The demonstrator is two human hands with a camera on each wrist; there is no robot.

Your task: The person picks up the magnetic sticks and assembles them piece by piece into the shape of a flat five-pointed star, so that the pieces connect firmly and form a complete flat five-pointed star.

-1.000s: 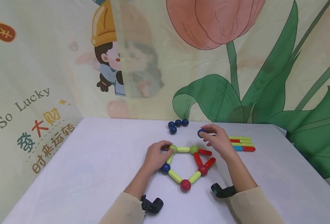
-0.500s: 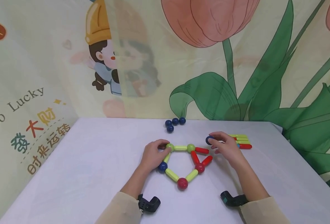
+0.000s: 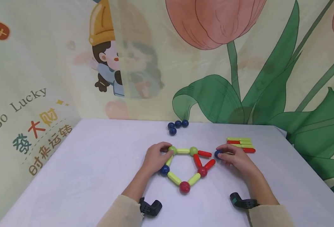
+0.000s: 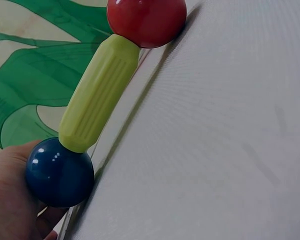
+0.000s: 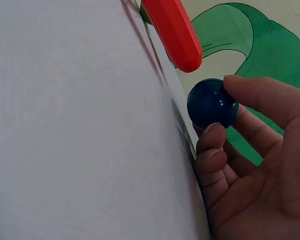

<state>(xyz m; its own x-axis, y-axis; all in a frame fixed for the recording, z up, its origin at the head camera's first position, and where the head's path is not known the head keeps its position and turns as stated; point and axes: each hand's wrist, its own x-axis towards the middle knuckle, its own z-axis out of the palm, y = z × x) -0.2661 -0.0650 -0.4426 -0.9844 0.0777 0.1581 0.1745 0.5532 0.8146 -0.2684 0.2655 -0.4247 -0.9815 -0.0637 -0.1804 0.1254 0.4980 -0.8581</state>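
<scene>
On the table lies a ring of balls and rods. My left hand (image 3: 155,158) grips the green ball (image 3: 172,150) at its far left corner. Below that hand sits a blue corner ball (image 3: 164,170), joined by a yellow-green rod (image 4: 99,95) to the front red ball (image 3: 185,187). My right hand (image 3: 238,158) pinches a loose blue ball (image 5: 212,104) between thumb and fingers. This ball is just right of the free end of a red rod (image 3: 205,154) attached to the second green ball (image 3: 193,151). Another red rod (image 3: 210,164) sticks out from the right red ball (image 3: 202,171).
Several loose blue balls (image 3: 172,131) lie near the table's back edge. A stack of yellow-green and red rods (image 3: 240,139) lies behind the right hand, which partly covers it. A printed cloth (image 3: 144,107) hangs behind the white table (image 3: 99,176).
My right hand has carried the blue ball right and toward me, from behind the ring to beside the free red rod's end. The left hand stays on the green ball.
</scene>
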